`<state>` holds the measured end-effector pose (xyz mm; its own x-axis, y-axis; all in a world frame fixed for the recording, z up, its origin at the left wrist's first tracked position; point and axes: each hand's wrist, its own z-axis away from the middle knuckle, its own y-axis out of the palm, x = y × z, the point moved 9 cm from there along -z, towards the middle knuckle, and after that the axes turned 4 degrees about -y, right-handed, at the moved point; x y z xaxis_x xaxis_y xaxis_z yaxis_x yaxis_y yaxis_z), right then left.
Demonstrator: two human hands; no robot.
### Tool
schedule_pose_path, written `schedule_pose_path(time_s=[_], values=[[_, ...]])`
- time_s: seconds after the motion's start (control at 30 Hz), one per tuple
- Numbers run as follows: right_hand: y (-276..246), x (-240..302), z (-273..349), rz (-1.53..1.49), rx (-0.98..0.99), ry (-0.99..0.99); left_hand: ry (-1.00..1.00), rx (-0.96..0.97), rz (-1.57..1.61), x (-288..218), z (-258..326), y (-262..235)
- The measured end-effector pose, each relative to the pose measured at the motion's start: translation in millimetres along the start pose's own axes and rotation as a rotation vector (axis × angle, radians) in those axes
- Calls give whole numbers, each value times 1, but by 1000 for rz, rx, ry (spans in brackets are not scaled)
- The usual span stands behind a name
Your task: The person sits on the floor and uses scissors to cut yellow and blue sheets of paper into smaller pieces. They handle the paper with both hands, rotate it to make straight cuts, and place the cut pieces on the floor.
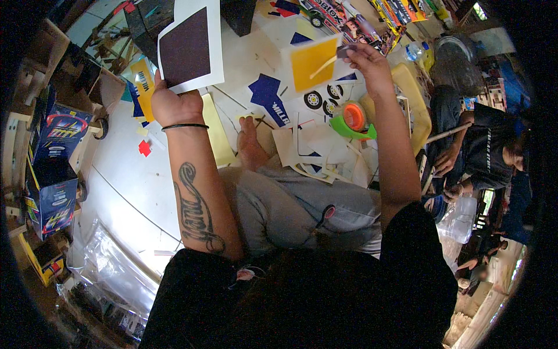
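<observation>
My left hand (177, 103) grips the lower edge of a white-bordered sheet with a dark rectangle (185, 49), its fingers mostly hidden behind it. The sheet is held up above the floor. My right hand (369, 63) is closed in a pinch on a small dark piece (347, 51) at the edge of a yellow sheet with a pale border (314, 64). That yellow sheet is smeared by motion, and a thin pale strip crosses it. Below the right hand sits a green tape dispenser (343, 127) with an orange-centred roll (353, 116).
Blue cutouts (268, 96), black-and-white wheel prints (314, 100) and paper scraps (319, 148) lie on the white floor (131, 180). My bare foot (251, 145) rests among them. Boxy blue model trucks (55, 139) stand at the left. Another person (488, 145) sits at the right beyond a yellow tub (419, 116).
</observation>
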<state>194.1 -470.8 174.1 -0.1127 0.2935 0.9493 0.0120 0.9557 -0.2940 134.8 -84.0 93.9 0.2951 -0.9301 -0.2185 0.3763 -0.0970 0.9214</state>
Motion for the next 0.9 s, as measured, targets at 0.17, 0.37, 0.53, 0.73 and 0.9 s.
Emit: schedule_pose_path(time_s=[0.17, 0.37, 0.53, 0.73, 0.9], values=[[-28, -40, 14, -348, -327, 67, 5, -32, 18, -1, 2, -1], [76, -65, 71, 778, -85, -204, -2, -85, 35, 1, 2, -4], [158, -100, 80, 1154, 324, -6, -12, -64, 7, -1, 1, -3], [172, -117, 56, 1169, 438, 358, -42, -35, -4, 3, 4, 0], [180, -93, 46, 1203, 331, -43, -35, -51, 26, 1, 3, -2]])
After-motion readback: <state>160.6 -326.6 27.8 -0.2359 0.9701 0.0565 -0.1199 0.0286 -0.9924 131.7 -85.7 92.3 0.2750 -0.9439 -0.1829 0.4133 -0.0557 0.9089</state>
